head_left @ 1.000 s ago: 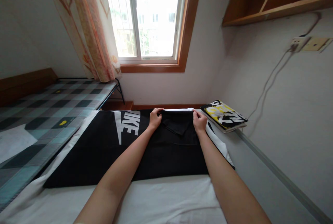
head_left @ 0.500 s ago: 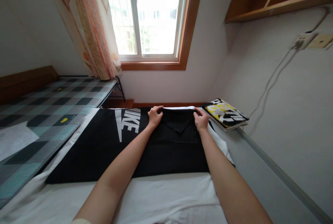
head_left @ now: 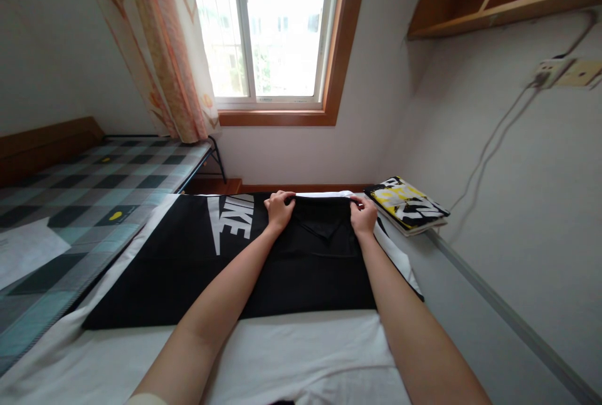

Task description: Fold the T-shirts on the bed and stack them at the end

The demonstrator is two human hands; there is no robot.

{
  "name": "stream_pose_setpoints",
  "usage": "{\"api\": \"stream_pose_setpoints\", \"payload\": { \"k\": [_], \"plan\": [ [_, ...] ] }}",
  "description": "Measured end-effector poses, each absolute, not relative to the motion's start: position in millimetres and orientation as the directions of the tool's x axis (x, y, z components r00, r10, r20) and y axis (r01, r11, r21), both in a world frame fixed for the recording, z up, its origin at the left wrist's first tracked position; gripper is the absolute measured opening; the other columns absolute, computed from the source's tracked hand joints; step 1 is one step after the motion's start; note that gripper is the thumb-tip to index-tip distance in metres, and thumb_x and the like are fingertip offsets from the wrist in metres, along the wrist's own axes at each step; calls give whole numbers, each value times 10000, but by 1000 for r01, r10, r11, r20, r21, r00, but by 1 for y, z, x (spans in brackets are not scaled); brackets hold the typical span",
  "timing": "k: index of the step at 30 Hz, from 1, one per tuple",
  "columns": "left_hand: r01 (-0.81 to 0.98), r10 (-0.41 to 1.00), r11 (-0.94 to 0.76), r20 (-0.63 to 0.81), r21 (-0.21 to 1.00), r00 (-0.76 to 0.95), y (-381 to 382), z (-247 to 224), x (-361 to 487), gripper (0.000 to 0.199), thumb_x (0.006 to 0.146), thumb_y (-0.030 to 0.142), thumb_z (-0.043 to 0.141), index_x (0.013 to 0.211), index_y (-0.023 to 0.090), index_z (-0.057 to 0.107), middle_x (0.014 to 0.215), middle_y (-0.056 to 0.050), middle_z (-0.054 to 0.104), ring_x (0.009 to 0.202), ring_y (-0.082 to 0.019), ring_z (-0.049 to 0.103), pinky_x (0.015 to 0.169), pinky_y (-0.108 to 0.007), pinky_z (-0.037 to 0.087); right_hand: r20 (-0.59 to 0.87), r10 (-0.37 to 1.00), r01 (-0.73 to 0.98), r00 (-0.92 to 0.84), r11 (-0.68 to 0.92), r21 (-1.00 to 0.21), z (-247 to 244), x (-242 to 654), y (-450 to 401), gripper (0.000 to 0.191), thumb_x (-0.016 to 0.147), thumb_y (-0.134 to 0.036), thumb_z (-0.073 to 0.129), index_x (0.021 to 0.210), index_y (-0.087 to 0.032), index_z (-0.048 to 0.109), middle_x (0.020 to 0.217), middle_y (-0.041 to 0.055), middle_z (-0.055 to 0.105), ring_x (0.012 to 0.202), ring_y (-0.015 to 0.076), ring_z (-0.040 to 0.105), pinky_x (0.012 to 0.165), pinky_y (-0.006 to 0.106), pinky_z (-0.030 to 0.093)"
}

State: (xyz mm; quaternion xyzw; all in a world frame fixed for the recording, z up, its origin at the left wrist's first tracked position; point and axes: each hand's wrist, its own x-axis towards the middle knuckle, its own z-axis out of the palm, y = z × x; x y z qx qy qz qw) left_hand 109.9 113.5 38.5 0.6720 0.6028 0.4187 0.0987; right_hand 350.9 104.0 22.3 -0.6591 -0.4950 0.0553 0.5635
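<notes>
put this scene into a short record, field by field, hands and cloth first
left hand: gripping the far edge of the black garment, beside white lettering
right hand: gripping the same edge, farther right
garment: spread out on a white sheet
right of right hand: black, yellow and white patterned item
left side: checked mattress with paper on it
background: window, flowered curtain

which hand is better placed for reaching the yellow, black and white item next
Right, I'd judge: the right hand is close to the patterned item, the left hand farther off. Both hold the black cloth by its far edge, so either must let go first.
</notes>
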Motion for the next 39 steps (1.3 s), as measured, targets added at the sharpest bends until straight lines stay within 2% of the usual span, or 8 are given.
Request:
{"api": "stream_pose_setpoints", "payload": {
  "k": [5, 9, 12, 16, 22, 27, 35, 39],
  "plan": [
    [786, 832, -228, 534, 574, -149, 110, 39, 111, 101, 823, 274, 673, 895, 282, 742, 1110, -47, 620, 1097, -237, 524, 925, -387, 344, 560, 658, 630, 504, 164, -759, 22, 348, 102, 263, 764, -202, 499, 903, -122, 707, 1062, 132, 523, 768, 168, 552, 823, 339, 511],
    [788, 819, -294, 568, 541, -84, 109, 38, 113, 89, 848, 229, 636, 891, 263, 705, 1112, -24, 655, 1140, -227, 526, 968, -401, 294, 588, 675, 692, 446, 156, -705, 23, 346, 98, 245, 784, -180, 465, 894, -144, 681, 1039, 121, 535, 867, 196, 564, 816, 316, 497],
    [784, 840, -310, 541, 538, -38, 108, 39, 114, 110, 879, 218, 586, 937, 253, 673, 1070, -11, 689, 1076, -206, 576, 964, -397, 282, 586, 695, 725, 418, 133, -676, 25, 347, 96, 232, 788, -185, 458, 891, -153, 663, 1058, 123, 558, 886, 203, 570, 811, 315, 482],
    [796, 851, -309, 525, 521, -14, 107, 40, 114, 114, 894, 232, 562, 953, 247, 658, 1020, -4, 709, 1013, -199, 604, 946, -401, 274, 545, 747, 801, 381, 27, -598, 28, 347, 93, 243, 797, -193, 446, 926, -172, 650, 1066, 112, 593, 903, 222, 568, 862, 357, 430],
    [815, 855, -296, 519, 499, -6, 107, 40, 114, 116, 893, 246, 562, 951, 251, 663, 1029, -15, 711, 1034, -216, 588, 934, -412, 270, 384, 846, 881, 370, -189, -434, 32, 343, 88, 285, 800, -209, 485, 1010, -195, 676, 1083, 132, 597, 1049, 303, 503, 873, 411, 371],
    [813, 866, -284, 500, 508, -10, 108, 39, 115, 117, 884, 241, 570, 945, 257, 669, 1039, -12, 710, 1045, -218, 583, 946, -413, 268, 406, 857, 918, 318, -172, -356, 33, 337, 87, 348, 826, -292, 513, 1119, -235, 692, 1168, 132, 567, 1121, 339, 431, 921, 457, 322],
    [823, 871, -263, 491, 504, -22, 108, 38, 115, 134, 876, 252, 571, 957, 267, 677, 1031, -18, 700, 1055, -229, 570, 957, -424, 286, 414, 860, 917, 299, -139, -375, 31, 339, 87, 344, 902, -253, 445, 1098, -245, 726, 1197, 118, 580, 1116, 305, 424, 914, 423, 324],
    [871, 860, -271, 510, 410, 27, 104, 38, 117, 223, 847, 232, 590, 1051, 273, 672, 1169, -58, 642, 1141, -261, 508, 977, -437, 296, 405, 856, 902, 321, -145, -407, 30, 340, 89, 333, 894, -252, 465, 1096, -244, 729, 1185, 113, 588, 1099, 300, 435, 915, 419, 325]
  ]
}}
